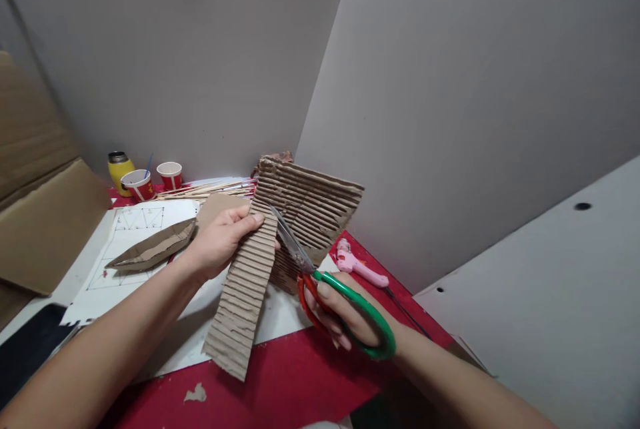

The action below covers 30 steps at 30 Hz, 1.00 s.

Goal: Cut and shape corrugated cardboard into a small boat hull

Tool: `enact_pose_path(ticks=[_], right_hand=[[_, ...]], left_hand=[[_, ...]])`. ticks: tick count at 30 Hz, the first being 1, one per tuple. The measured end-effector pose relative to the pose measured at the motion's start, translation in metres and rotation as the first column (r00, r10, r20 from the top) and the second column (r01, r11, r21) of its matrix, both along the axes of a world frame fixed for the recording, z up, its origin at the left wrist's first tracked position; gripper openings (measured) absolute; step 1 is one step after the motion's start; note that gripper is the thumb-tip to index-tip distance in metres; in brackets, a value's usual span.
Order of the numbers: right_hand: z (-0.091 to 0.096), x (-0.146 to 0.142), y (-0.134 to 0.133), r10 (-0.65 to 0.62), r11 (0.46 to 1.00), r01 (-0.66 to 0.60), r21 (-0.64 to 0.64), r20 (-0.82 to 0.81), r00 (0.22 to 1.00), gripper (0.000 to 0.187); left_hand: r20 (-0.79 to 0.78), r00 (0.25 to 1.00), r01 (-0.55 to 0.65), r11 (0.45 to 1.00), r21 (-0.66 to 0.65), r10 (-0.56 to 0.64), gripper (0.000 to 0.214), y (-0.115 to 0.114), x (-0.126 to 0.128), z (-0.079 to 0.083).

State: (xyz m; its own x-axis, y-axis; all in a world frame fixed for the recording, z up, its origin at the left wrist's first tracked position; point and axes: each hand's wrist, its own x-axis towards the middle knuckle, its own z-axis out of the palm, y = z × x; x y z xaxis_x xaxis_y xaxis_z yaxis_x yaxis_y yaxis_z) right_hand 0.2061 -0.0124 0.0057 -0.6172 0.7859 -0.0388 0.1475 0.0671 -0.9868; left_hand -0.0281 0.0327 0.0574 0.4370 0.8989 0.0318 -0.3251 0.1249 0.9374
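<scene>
My left hand (227, 235) grips a piece of corrugated cardboard (245, 295), thumb on its ridged face. A long strip of it hangs down toward me, while a wider part spreads up and to the right. Scissors (345, 295) with one green and one red handle are in my right hand (345, 312), whose fingers are through the loops. Their blades lie at the cut edge between the strip and the wider part, close to my left thumb. Part of the left fingers is hidden behind the cardboard.
A pink glue gun (360, 265) lies at the right by the wall panel. Thin wooden sticks (215, 189), paper cups (170, 175) and a yellow bottle (120, 169) stand at the back left. A drawn sheet (100, 282) lies under a cardboard piece (155, 247), beside a large box (55, 229).
</scene>
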Motion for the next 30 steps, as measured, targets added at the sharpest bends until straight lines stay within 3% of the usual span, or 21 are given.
enact_pose_path(ticks=[4, 8, 12, 16, 21, 26, 30], right_hand=[[0.005, 0.01, 0.002, 0.065, 0.997, -0.066, 0.027, 0.052, 0.997, 0.052], [0.021, 0.015, -0.005, 0.112, 0.993, -0.114, 0.013, 0.137, 0.984, 0.054], [0.041, 0.011, -0.013, 0.018, 0.962, -0.109, 0.25, 0.343, 0.939, 0.046], [0.046, 0.007, -0.017, -0.116, 0.898, -0.103, 0.428, 0.455, 0.883, 0.045], [0.048, 0.014, -0.029, 0.004, 0.962, -0.109, 0.251, 0.386, 0.923, 0.045], [0.059, 0.02, -0.038, -0.138, 0.901, -0.096, 0.423, 0.49, 0.861, 0.04], [0.056, 0.016, -0.036, -0.057, 0.925, -0.117, 0.36, 0.44, 0.896, 0.045]], left_hand=[[-0.005, 1.0, 0.012, 1.0, -0.008, -0.012, 0.02, 0.001, -0.002, 0.0], [-0.05, 0.998, 0.038, 0.999, 0.018, -0.037, 0.02, 0.002, -0.006, 0.0], [-0.068, 0.996, 0.063, 0.997, 0.044, -0.06, 0.021, 0.0, -0.005, 0.001], [-0.072, 0.997, 0.041, 0.998, 0.051, -0.037, 0.02, -0.007, -0.002, 0.005], [-0.093, 0.995, 0.036, 0.999, 0.002, -0.035, 0.017, -0.013, -0.002, 0.012], [-0.108, 0.992, 0.062, 0.998, -0.022, -0.064, 0.017, -0.018, -0.001, 0.015], [-0.106, 0.994, 0.037, 0.999, 0.031, -0.033, 0.014, -0.023, 0.004, 0.019]])
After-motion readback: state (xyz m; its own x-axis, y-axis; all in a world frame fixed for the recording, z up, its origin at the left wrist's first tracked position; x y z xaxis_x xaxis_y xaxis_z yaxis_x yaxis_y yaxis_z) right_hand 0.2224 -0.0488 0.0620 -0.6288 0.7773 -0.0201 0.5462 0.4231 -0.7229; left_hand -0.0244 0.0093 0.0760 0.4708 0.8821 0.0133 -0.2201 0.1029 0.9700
